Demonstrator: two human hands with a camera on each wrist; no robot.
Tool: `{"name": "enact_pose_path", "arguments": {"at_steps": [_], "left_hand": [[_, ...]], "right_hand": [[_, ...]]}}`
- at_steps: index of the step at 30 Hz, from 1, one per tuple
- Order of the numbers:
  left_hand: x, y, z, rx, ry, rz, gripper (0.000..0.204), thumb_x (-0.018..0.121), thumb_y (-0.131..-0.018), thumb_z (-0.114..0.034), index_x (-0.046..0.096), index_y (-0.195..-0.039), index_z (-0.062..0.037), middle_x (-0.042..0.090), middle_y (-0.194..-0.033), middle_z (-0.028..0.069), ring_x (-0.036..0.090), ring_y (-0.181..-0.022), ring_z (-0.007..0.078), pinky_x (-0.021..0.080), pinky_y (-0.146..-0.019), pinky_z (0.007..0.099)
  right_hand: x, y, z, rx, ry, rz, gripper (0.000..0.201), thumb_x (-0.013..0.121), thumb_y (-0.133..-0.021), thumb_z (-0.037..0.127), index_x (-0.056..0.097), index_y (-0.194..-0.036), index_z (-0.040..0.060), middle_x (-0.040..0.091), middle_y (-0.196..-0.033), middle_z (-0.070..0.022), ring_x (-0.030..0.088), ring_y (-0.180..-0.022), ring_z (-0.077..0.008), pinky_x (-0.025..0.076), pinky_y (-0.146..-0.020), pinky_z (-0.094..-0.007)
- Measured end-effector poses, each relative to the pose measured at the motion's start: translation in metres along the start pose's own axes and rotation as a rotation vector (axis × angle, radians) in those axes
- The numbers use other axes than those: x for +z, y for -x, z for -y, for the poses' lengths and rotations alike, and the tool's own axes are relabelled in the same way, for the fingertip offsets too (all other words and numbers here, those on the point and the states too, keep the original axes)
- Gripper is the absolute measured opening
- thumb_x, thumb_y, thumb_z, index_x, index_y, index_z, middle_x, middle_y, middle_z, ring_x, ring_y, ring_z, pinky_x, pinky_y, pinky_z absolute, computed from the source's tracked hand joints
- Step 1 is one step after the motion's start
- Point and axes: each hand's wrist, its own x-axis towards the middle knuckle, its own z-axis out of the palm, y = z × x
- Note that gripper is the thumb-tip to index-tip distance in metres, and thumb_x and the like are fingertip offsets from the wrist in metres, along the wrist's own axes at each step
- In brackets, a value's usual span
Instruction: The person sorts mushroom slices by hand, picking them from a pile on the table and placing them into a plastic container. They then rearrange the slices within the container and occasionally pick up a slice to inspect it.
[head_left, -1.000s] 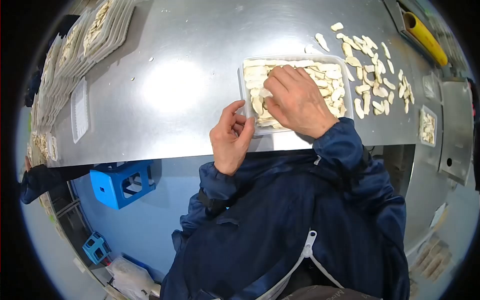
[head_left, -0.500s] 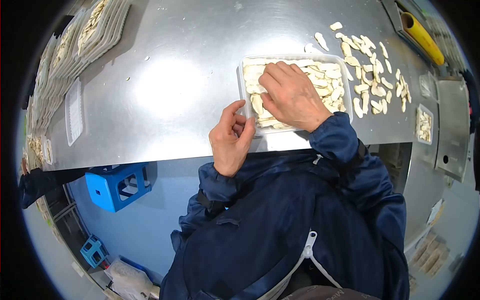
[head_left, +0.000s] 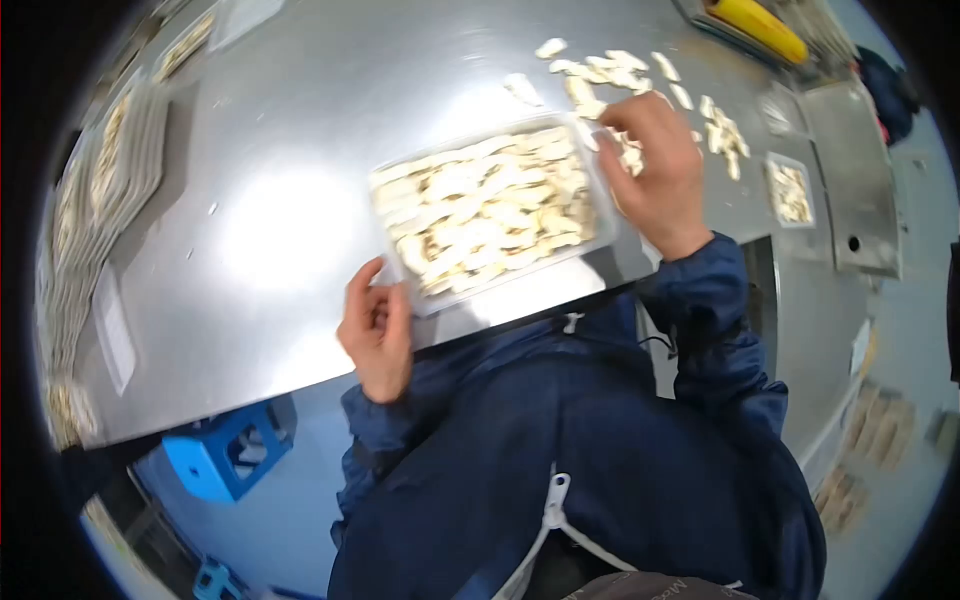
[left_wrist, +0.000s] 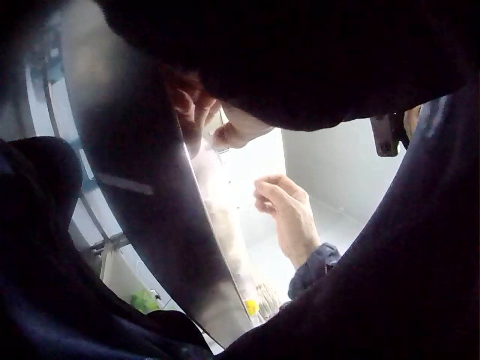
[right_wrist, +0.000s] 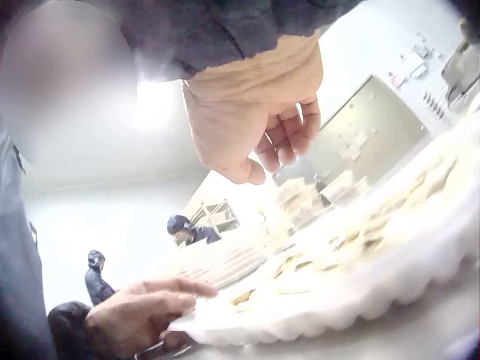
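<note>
A clear plastic tray (head_left: 520, 277) full of pale cream slices (head_left: 480, 205) stands at the metal table's front edge, its slices laid in close rows. At the tray's near left corner my left hand (head_left: 378, 335) rests with fingers loosely bent, the thumb right at the wall. My right hand (head_left: 660, 165) hovers past the tray's right side, over loose slices (head_left: 725, 135) scattered on the table. Its fingers (right_wrist: 285, 146) hang loosely curled with nothing between them in the right wrist view. The left wrist view is mostly dark sleeve, with the right hand raised beyond.
Stacked trays of slices (head_left: 115, 170) line the table's left side, near an empty white tray (head_left: 114, 330). A small filled tray (head_left: 790, 190) lies at right, and a yellow tube (head_left: 760, 28) behind. Below the table stands a blue stool (head_left: 225, 455). Other people (right_wrist: 191, 229) work beyond.
The right hand has left the slices in the tray and moved right, beyond the tray's side. The left hand stays at the corner. The head view has turned, so everything appears shifted left.
</note>
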Motion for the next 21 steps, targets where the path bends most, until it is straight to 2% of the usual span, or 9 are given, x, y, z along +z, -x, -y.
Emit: {"name": "enact_pose_path", "arguments": {"at_steps": [1, 4, 8, 11, 12, 15, 16, 19, 21], "left_hand": [[0.0, 0.001, 0.002, 0.004, 0.004, -0.014, 0.033, 0.063, -0.092, -0.004, 0.059, -0.124, 0.0014, 0.06, -0.071, -0.0006, 0.044, -0.061, 0.0018, 0.036, -0.055, 0.0177], [-0.002, 0.003, 0.008, 0.01, 0.038, -0.029, 0.032, 0.06, -0.094, -0.004, 0.058, -0.126, 0.0015, 0.06, -0.074, 0.0006, 0.048, -0.063, 0.0035, 0.039, -0.057, 0.0184], [-0.011, 0.005, 0.012, 0.1, -0.051, -0.098, 0.032, 0.057, -0.098, -0.006, 0.056, -0.128, 0.0022, 0.063, -0.083, 0.0042, 0.056, -0.072, 0.008, 0.043, -0.065, 0.0207], [-0.017, 0.003, 0.006, 0.16, -0.232, -0.135, 0.03, 0.058, -0.097, -0.006, 0.058, -0.126, 0.0022, 0.057, -0.077, 0.0009, 0.049, -0.067, 0.0067, 0.04, -0.061, 0.0206], [-0.018, 0.002, 0.007, 0.161, -0.258, -0.15, 0.029, 0.058, -0.097, -0.004, 0.058, -0.125, 0.0025, 0.053, -0.075, -0.0005, 0.045, -0.066, 0.0059, 0.038, -0.06, 0.0205], [-0.027, 0.001, 0.016, 0.188, -0.356, -0.146, 0.029, 0.058, -0.097, -0.003, 0.058, -0.125, 0.0028, 0.052, -0.075, -0.0006, 0.044, -0.066, 0.0054, 0.036, -0.06, 0.0202], [-0.028, 0.001, 0.021, 0.214, -0.356, -0.146, 0.028, 0.058, -0.096, -0.002, 0.059, -0.123, 0.0033, 0.051, -0.075, -0.0008, 0.042, -0.066, 0.0052, 0.035, -0.059, 0.0199], [-0.026, -0.001, 0.029, 0.221, -0.353, -0.149, 0.027, 0.058, -0.095, -0.002, 0.06, -0.122, 0.0034, 0.051, -0.075, -0.001, 0.041, -0.064, 0.0051, 0.034, -0.058, 0.0198], [-0.024, -0.002, 0.028, 0.236, -0.369, -0.154, 0.026, 0.058, -0.095, -0.001, 0.06, -0.121, 0.0034, 0.05, -0.074, -0.0012, 0.04, -0.063, 0.0049, 0.034, -0.058, 0.0197]], "right_hand": [[-0.019, 0.008, -0.024, 0.103, 0.041, -0.033, 0.013, 0.067, -0.08, 0.004, 0.062, -0.092, 0.003, 0.06, -0.085, -0.0115, 0.06, -0.075, -0.0267, 0.048, -0.069, -0.0364], [-0.068, 0.04, -0.088, 0.434, 0.154, -0.098, 0.008, 0.065, -0.08, 0.008, 0.062, -0.086, 0.004, 0.061, -0.081, -0.0112, 0.061, -0.074, -0.0316, 0.047, -0.066, -0.0411], [-0.09, 0.092, -0.139, 0.62, 0.337, 0.234, 0.015, 0.062, -0.082, 0.016, 0.067, -0.092, 0.0052, 0.066, -0.087, -0.014, 0.065, -0.081, -0.0337, 0.05, -0.069, -0.0429], [-0.077, 0.103, -0.142, 0.627, 0.245, 0.235, 0.016, 0.062, -0.084, 0.014, 0.067, -0.095, 0.0031, 0.065, -0.088, -0.0137, 0.064, -0.077, -0.0297, 0.049, -0.07, -0.0378], [-0.068, 0.106, -0.148, 0.594, 0.285, 0.201, 0.019, 0.063, -0.083, 0.018, 0.067, -0.094, 0.0028, 0.066, -0.087, -0.0151, 0.065, -0.078, -0.0315, 0.05, -0.07, -0.0398], [-0.057, 0.104, -0.157, 0.71, 0.238, 0.244, 0.024, 0.065, -0.083, 0.024, 0.066, -0.093, 0.0023, 0.067, -0.085, -0.0161, 0.066, -0.078, -0.0326, 0.051, -0.07, -0.0414], [-0.057, 0.099, -0.153, 0.817, 0.209, 0.284, 0.025, 0.065, -0.082, 0.025, 0.065, -0.087, 0.0012, 0.066, -0.09, -0.0182, 0.065, -0.086, -0.0362, 0.051, -0.074, -0.0459], [-0.05, 0.086, -0.149, 0.87, 0.275, 0.304, 0.025, 0.066, -0.081, 0.027, 0.064, -0.084, 0.002, 0.066, -0.089, -0.0181, 0.065, -0.084, -0.036, 0.05, -0.074, -0.0461], [-0.043, 0.086, -0.153, 0.821, 0.317, 0.288, 0.024, 0.066, -0.08, 0.026, 0.064, -0.083, 0.0025, 0.066, -0.089, -0.0181, 0.065, -0.084, -0.0359, 0.05, -0.074, -0.0456]]}}
